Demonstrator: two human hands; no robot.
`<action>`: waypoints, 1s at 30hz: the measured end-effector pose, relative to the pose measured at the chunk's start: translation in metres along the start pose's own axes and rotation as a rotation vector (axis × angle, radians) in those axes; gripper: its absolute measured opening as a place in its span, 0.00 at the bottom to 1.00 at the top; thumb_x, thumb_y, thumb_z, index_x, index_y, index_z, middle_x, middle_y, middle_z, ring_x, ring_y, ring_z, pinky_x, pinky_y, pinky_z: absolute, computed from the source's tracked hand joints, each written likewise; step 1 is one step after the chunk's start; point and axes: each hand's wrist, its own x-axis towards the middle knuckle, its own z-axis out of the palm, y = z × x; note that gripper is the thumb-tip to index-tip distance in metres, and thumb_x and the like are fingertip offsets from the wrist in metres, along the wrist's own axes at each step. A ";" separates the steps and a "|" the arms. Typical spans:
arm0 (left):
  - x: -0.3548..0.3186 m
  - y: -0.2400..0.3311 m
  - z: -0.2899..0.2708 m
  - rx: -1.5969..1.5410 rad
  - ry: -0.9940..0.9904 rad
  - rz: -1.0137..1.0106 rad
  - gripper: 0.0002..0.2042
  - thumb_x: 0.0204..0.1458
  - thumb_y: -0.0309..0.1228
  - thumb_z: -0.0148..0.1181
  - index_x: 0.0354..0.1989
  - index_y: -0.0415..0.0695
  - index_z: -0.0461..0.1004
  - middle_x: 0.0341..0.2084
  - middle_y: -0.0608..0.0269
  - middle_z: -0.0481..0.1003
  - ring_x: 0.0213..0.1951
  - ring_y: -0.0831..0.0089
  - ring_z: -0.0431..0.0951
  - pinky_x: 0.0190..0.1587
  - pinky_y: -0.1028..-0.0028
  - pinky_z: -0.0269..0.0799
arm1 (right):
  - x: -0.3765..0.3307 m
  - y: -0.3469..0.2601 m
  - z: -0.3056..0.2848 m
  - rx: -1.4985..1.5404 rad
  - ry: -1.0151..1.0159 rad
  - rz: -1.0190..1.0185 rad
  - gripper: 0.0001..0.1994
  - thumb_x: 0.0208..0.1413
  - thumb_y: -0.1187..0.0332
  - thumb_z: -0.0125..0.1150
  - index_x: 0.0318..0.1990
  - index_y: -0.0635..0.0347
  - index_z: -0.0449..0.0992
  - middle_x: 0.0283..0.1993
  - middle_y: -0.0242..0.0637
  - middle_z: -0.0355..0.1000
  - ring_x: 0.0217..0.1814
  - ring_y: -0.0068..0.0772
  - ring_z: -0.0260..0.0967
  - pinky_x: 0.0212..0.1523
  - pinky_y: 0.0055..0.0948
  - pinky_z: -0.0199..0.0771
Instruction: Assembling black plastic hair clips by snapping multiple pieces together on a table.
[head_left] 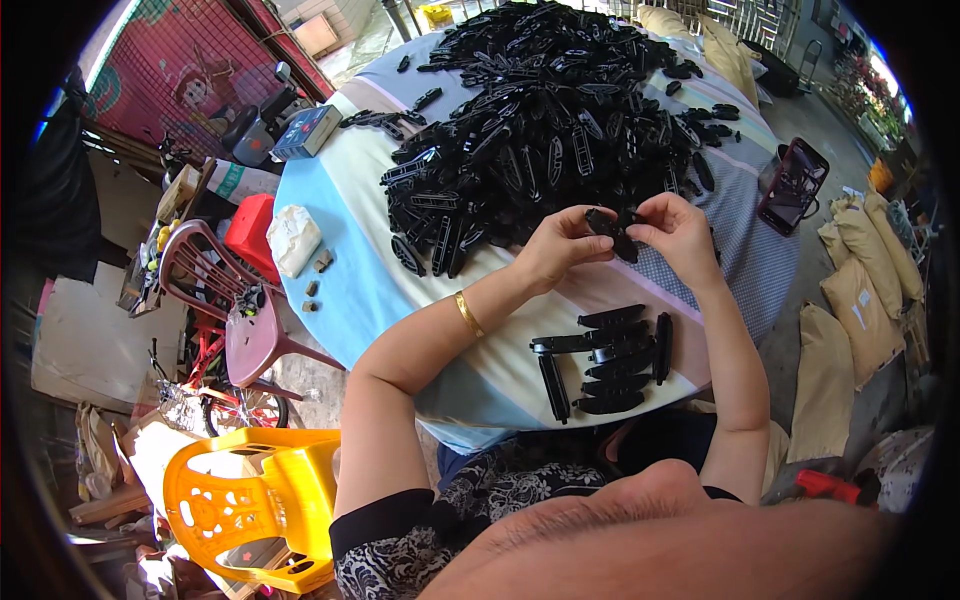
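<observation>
A black part (pixel 612 226) is held above the table's near half, just in front of the big pile (pixel 555 110), pinched between both hands. The left hand (pixel 556 248) grips its left end with closed fingers; the right hand (pixel 678 232) clamps the right end. Risk: a fingertip slip could drop the part into the pile, where it is lost among identical pieces. The sorted row (pixel 605 362) lies at the table (pixel 345 265) near edge; a forearm brush could sweep it off. A phone (pixel 792 184) sits at the right edge.
</observation>
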 end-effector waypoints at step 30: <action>0.001 0.019 -0.010 -0.001 -0.064 -0.323 0.13 0.59 0.36 0.50 0.39 0.35 0.70 0.26 0.56 0.76 0.21 0.74 0.76 0.21 0.81 0.74 | -0.006 -0.025 0.013 -0.578 -0.061 -0.830 0.10 0.33 0.81 0.62 0.28 0.59 0.78 0.31 0.31 0.73 0.37 0.33 0.69 0.33 0.26 0.74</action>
